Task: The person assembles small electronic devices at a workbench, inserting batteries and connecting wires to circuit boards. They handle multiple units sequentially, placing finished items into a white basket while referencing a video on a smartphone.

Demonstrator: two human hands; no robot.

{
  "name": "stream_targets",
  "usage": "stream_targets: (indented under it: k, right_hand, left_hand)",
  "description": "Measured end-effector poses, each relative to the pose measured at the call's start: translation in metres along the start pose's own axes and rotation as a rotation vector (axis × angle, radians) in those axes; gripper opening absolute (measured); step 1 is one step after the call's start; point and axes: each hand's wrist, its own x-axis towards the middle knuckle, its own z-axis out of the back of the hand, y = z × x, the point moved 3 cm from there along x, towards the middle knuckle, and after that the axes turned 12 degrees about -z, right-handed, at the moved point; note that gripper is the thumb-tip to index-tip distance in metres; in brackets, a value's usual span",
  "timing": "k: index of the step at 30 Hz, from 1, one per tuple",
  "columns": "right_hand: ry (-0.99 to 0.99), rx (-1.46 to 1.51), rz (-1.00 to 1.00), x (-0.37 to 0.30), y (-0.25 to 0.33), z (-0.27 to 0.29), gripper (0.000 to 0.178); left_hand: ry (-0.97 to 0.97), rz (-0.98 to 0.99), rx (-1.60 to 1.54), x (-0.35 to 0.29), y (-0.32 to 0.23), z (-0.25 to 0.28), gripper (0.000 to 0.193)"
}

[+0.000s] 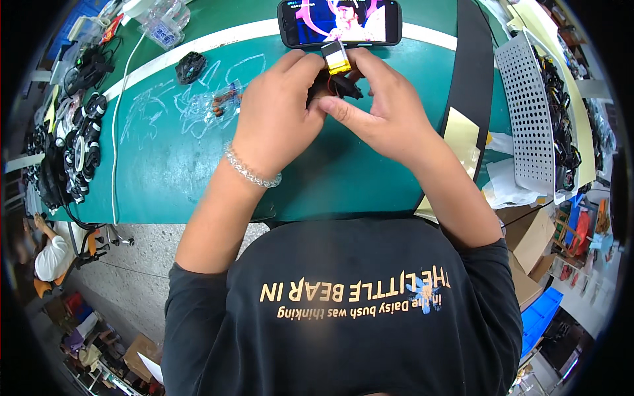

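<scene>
My two hands meet over the green table, below a propped phone. A small flat pouch battery (337, 58), silver with yellow tape, sticks up between the fingertips. Under it shows a small black part (346, 86) with a thin reddish wire, mostly hidden by the fingers. My left hand (281, 109) is closed around the left side of this black part, a clear bead bracelet on its wrist. Pinching from the other side, my right hand (386, 105) has its thumb over the near edge and its index finger beside the battery.
Behind the hands stands the phone (341, 23), its screen lit. To the left lie a black lump (191, 67), a clear bag with orange-brown parts (226, 100), a white cable (117, 132) and coiled black cables (89, 138). A white perforated basket (533, 112) of black parts stands right.
</scene>
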Motion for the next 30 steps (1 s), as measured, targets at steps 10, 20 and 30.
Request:
stream_targets:
  k: [10, 20, 30]
  right_hand:
    - [-0.056, 0.516, -0.214, 0.01, -0.03, -0.021, 0.011]
    - [-0.129, 0.415, -0.008, 0.016, -0.027, 0.001, 0.012]
    - [0.162, 0.238, 0.13, 0.031, -0.013, 0.016, 0.012]
  left_hand:
    - [0.064, 0.096, -0.031, 0.011, 0.005, -0.007, 0.016]
    - [-0.237, 0.64, -1.124, -0.019, 0.015, -0.039, 0.026]
    - [0.042, 0.831, -1.552, -0.023, 0.007, -0.057, 0.027]
